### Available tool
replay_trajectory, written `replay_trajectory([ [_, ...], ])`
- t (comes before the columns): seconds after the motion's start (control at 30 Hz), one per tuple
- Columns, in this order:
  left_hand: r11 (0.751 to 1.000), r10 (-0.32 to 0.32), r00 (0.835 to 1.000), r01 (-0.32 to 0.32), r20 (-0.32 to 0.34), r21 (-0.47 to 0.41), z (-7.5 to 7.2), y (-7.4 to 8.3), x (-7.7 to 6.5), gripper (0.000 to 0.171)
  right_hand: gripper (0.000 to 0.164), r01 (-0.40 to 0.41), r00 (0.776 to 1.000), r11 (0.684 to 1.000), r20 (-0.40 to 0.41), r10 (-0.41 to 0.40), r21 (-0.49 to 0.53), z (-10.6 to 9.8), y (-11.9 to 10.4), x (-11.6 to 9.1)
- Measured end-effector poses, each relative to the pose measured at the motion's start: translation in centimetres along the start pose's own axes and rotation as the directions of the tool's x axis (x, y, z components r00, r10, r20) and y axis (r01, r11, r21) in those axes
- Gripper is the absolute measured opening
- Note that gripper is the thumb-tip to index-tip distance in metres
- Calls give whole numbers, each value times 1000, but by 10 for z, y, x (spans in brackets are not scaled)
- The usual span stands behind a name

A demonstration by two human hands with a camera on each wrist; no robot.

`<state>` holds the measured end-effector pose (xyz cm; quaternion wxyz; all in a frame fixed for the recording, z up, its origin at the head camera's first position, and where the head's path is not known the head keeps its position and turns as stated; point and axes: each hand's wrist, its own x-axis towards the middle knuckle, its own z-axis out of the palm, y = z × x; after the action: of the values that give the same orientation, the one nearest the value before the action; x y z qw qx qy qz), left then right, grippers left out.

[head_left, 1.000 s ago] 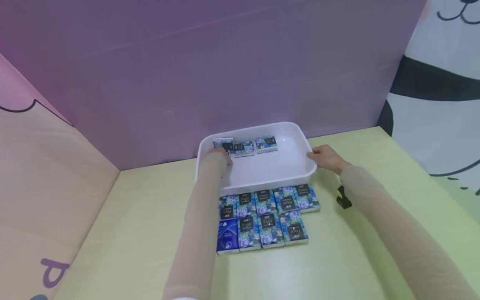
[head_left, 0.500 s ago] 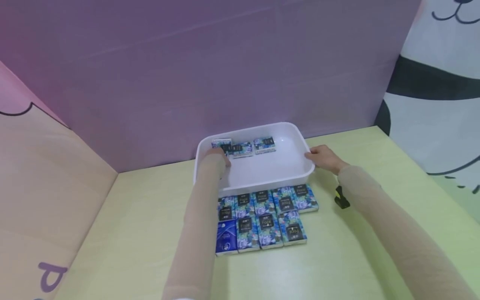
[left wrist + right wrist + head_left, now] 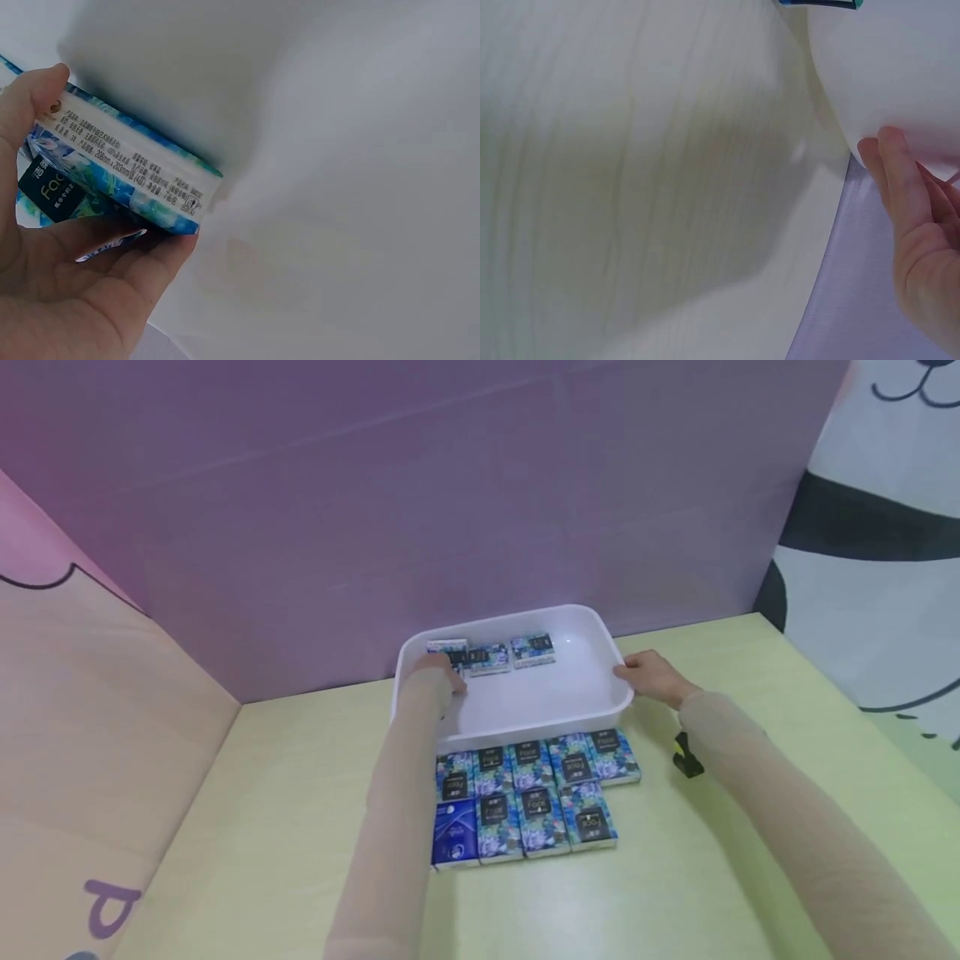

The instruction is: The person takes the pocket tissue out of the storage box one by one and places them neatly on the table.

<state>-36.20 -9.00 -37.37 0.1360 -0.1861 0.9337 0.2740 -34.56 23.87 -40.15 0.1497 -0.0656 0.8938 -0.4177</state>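
Observation:
In the head view a white plastic tray (image 3: 532, 702) stands at the back of the table. My left hand (image 3: 441, 672) reaches inside its left end. The left wrist view shows this hand pinching a pack of pocket tissues (image 3: 127, 154) between thumb and fingers, its white printed side facing up. Another blue floral pack (image 3: 52, 191) is partly hidden behind it. Along the tray's back wall lie more tissue packs, a middle one (image 3: 489, 658) and a right one (image 3: 532, 650). My right hand (image 3: 656, 677) grips the tray's right rim, fingers against its outer wall (image 3: 889, 90) in the right wrist view.
In front of the tray, several floral tissue packs (image 3: 536, 821) lie in two rows on the pale wooden table (image 3: 285, 827). One plain blue pack (image 3: 456, 833) is at the near left. A small black-and-yellow object (image 3: 686, 756) shows beside the right sleeve. A purple wall (image 3: 375, 527) rises behind.

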Motion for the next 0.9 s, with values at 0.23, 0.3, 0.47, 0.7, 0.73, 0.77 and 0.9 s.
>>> replay_trajectory([
  [0.23, 997, -16, 1000, 15, 18, 77, 8, -4, 26, 41, 44, -10, 1000, 1000, 8, 10, 5, 2, -1, 0],
  [0.3, 993, 4, 1000, -7, 22, 121, 5, -1, 20, 43, 44, -11, 1000, 1000, 10, 11, 6, 2, -1, -1],
  [0.47, 978, 62, 998, -62, 5, 202, -1, 0, 15, 43, 44, -9, 1000, 1000, 13, 9, 9, 2, -2, -2],
  [0.7, 965, 137, 991, -133, 1, 226, -11, -3, 12, 46, 44, 6, 1000, 1000, 10, -6, 0, 1, -3, -3],
  [0.73, 962, 145, 989, -142, 5, 235, -14, -3, 10, 47, 44, 8, 1000, 1000, 11, -8, -3, 1, -3, -3],
  [0.77, 964, 146, 989, -144, 8, 225, -16, -2, 9, 47, 45, 7, 1000, 1000, 12, -7, -5, 1, -3, -3],
  [0.9, 967, 154, 988, -152, 3, 206, -26, 3, 1, 46, 45, 3, 1000, 1000, 8, -3, -11, -1, -3, -2],
])
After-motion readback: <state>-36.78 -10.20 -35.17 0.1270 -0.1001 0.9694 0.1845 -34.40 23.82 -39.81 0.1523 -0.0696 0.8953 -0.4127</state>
